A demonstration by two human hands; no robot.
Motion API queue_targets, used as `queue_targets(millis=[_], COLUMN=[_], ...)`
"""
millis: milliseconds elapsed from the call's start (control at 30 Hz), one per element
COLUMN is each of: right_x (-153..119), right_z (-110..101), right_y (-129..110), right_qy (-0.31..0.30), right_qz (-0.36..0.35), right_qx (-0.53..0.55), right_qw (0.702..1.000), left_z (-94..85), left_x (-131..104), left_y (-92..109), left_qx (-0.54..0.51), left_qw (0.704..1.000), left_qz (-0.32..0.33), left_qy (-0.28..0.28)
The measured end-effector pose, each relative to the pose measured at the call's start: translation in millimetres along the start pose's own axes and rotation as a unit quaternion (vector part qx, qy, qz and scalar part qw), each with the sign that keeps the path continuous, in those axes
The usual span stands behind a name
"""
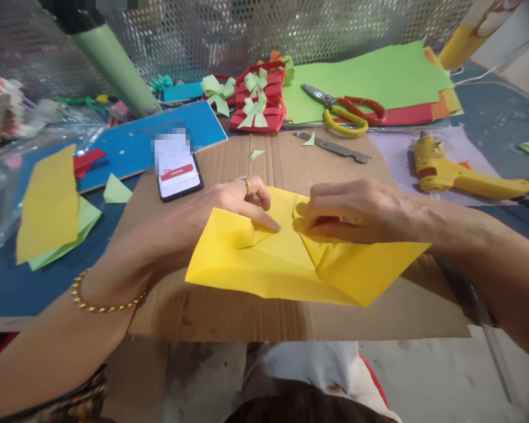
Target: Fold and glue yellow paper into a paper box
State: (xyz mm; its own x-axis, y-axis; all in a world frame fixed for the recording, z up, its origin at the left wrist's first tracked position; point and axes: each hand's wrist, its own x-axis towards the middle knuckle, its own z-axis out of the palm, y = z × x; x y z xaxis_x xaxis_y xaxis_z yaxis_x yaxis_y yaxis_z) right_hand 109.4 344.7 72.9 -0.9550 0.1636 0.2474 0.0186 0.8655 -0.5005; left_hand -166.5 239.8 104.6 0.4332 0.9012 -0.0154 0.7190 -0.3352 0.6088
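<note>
A partly folded sheet of yellow paper (286, 267) lies over the cardboard, with its left and right flaps raised. On its left side is my left hand (242, 205), its index fingertip pressing the inner fold and the other fingers curled; the raised left flap hides part of it. My right hand (348, 208) is closed on the paper's upper right fold, fingers bent together, with the thumb mostly hidden. Both hands touch the same sheet, a short gap apart.
A cardboard sheet (229, 320) covers the table's front. Around it are a phone (180, 170), a blade (335, 147), scissors (344, 111), a yellow glue gun (458, 170), red folded pieces with green bows (258, 100), green paper (370, 79) and a green bottle (114, 70).
</note>
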Motion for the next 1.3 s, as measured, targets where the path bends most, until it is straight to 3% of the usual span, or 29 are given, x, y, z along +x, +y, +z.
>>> queue_targets(millis=[100,300,533,733,900,1033,1167,1300], right_x=[-1.2,-2.3,-11.3,-19.7,-30.3,-42.9,-46.4,-41.7], right_z=[-7.0,-19.8,-23.4,-13.0,-10.6,-19.3,-26.5,-30.1], right_y=[-7.1,-22.6,-43.2,-55.1,-45.2,-40.0,-44.5,-53.9], right_qy=[-0.02,-0.062,-0.068,-0.052,-0.017,-0.02,-0.02,-0.034], right_qz=[-0.008,0.021,0.054,0.033,0.012,0.047,0.061,0.084], right_qx=[0.002,0.011,-0.045,-0.058,-0.045,-0.011,0.015,0.004], right_qw=[1.0,0.998,0.995,0.996,0.999,0.999,0.998,0.996], left_z=[-3.2,-2.6,0.2,3.4,22.0,45.5,50.7,27.2], left_x=[-0.4,-3.6,-4.5,-4.6,-7.8,-9.5,-7.9,-3.3], left_y=[-7.6,-12.8,-5.3,8.0,17.3,27.6,32.6,27.2], left_qx=[-0.01,-0.008,0.012,0.034,0.091,0.066,-0.017,-0.066], left_qw=[0.999,0.997,0.997,0.993,0.988,0.985,0.993,0.995], left_qz=[0.038,0.065,0.073,0.102,0.123,0.157,0.111,0.001], left_qy=[-0.036,-0.043,-0.035,-0.044,-0.012,0.01,0.043,0.077])
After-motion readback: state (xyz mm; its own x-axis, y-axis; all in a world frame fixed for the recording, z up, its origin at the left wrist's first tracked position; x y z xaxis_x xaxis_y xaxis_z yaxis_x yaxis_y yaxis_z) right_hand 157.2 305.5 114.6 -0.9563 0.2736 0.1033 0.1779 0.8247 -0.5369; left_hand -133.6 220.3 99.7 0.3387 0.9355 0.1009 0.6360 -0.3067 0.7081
